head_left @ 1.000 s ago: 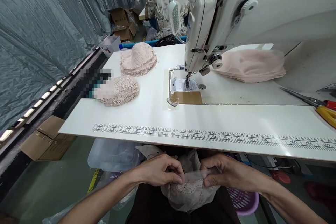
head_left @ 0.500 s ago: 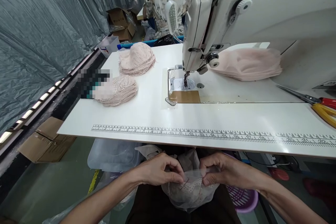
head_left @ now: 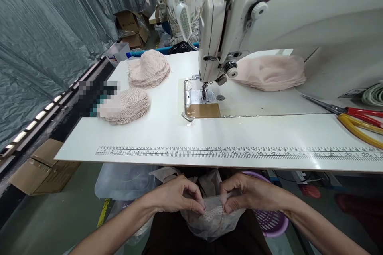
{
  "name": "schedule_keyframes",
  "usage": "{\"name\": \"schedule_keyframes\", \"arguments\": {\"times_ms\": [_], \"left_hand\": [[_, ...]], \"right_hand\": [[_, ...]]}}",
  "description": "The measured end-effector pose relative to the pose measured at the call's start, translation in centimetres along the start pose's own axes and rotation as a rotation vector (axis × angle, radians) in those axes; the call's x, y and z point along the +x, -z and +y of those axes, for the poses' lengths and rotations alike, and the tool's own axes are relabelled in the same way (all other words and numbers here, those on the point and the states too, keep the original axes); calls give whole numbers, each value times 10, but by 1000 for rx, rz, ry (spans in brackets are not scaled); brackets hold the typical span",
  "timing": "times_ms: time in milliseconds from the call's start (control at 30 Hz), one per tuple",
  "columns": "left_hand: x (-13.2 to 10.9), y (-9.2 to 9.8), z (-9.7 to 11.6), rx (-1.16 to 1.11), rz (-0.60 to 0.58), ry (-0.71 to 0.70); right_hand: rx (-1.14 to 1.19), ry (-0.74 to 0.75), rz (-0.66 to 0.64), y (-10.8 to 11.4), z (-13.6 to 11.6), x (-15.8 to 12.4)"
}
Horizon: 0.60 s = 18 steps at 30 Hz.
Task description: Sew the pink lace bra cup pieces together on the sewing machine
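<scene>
A sheer whitish piece of fabric with a dotted, lace-like patch hangs over my lap, below the table's front edge. My left hand pinches its upper edge on one side. On the other side my right hand grips the same edge between thumb and fingers. The fabric is spread between the two pinches. More pale cloth lies behind my hands, partly hidden under the table. Beyond the table edge stands a white sewing machine, its presser foot over the needle plate.
Two stacks of pink lacy pieces lie on the table's left. Smooth pink cups sit under the machine arm. Scissors rest at right. A printed ruler runs along the front. A purple basket stands below. A person in a floral top sits beyond.
The camera view has turned slightly right, so table and machine appear further left. Both hands keep their pinch on the sheer fabric, with only a slight shift of the cloth.
</scene>
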<state>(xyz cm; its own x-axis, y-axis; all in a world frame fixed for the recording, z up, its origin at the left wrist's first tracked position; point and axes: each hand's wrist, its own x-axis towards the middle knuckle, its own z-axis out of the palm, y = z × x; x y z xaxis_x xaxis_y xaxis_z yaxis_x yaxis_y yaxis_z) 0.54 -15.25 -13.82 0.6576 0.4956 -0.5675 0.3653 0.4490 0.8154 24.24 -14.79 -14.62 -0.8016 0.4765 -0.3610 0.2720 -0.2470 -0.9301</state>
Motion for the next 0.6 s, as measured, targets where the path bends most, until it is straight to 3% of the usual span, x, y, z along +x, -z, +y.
{"name": "schedule_keyframes", "arguments": {"times_ms": [267, 600], "left_hand": [[3, 2, -3, -93, -71, 38], [5, 4, -6, -73, -9, 56]], "right_hand": [[9, 31, -43, 2, 4, 2], [-3, 18, -1, 3, 1, 6]]}}
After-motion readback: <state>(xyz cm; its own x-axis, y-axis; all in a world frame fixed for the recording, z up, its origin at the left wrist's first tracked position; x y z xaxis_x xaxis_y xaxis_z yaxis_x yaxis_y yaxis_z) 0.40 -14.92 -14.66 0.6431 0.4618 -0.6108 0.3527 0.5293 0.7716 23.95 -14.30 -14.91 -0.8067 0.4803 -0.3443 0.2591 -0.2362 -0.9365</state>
